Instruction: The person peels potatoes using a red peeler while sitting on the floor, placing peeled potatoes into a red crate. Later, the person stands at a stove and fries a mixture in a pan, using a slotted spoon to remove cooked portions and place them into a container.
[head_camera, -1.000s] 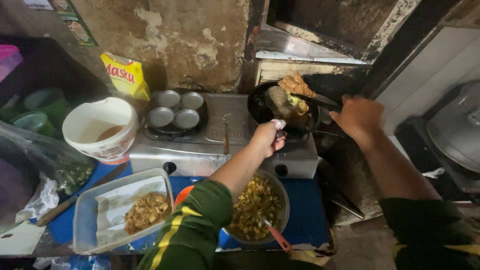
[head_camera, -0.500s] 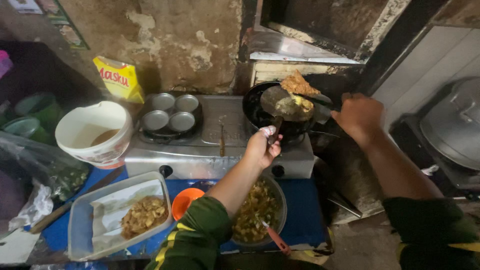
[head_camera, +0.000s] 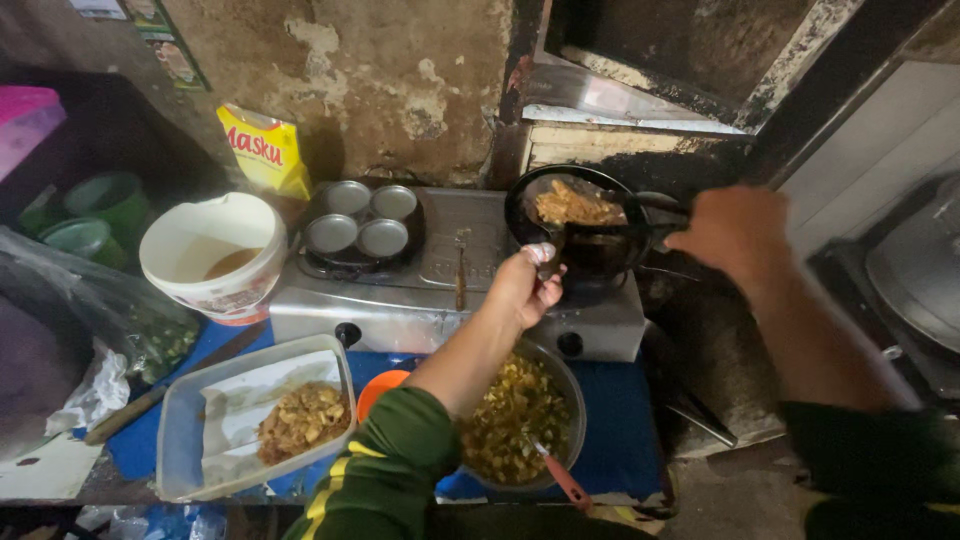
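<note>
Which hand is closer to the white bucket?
The left hand. It is at the black pan, nearer to the white bucket. The right hand is farther away, at the pan's handle.

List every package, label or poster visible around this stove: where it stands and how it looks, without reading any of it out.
Yellow paper bag with red lettering: upright against the peeling wall, behind the white plastic bucket and left of the round multi-cup black pan.
Printed paper posters in green and white: stuck on the wall at top left, partly cut off by the picture's edge.
No screens in view.
</note>
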